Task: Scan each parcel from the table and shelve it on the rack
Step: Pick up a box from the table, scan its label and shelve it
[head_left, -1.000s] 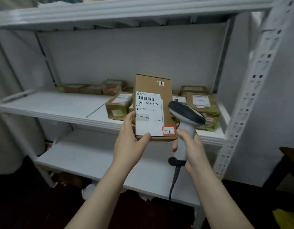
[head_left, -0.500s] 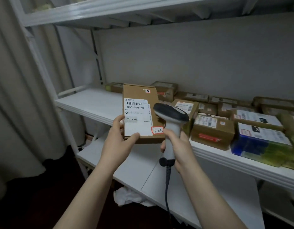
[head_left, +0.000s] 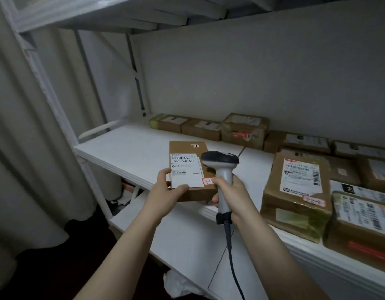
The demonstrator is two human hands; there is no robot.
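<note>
A flat brown cardboard parcel (head_left: 187,152) with a white shipping label and a small red-edged sticker is held over the front edge of the white rack shelf (head_left: 126,146). My left hand (head_left: 165,187) grips its near left corner, thumb on the label. My right hand (head_left: 228,191) is wrapped round the grey handle of a corded barcode scanner (head_left: 219,161), whose dark head sits just right of the parcel and covers part of the sticker.
Several taped cardboard parcels (head_left: 295,191) crowd the right part of the same shelf, and more line the back wall (head_left: 243,128). A lower shelf (head_left: 187,245) lies beneath. A pale curtain (head_left: 25,148) hangs at left. The rack's upright post (head_left: 48,87) stands at the left.
The view swung left along the rack and closer to the shelf. The parcel went from upright in front of me to lower and flatter over the shelf's front edge. The scanner stayed beside it.
</note>
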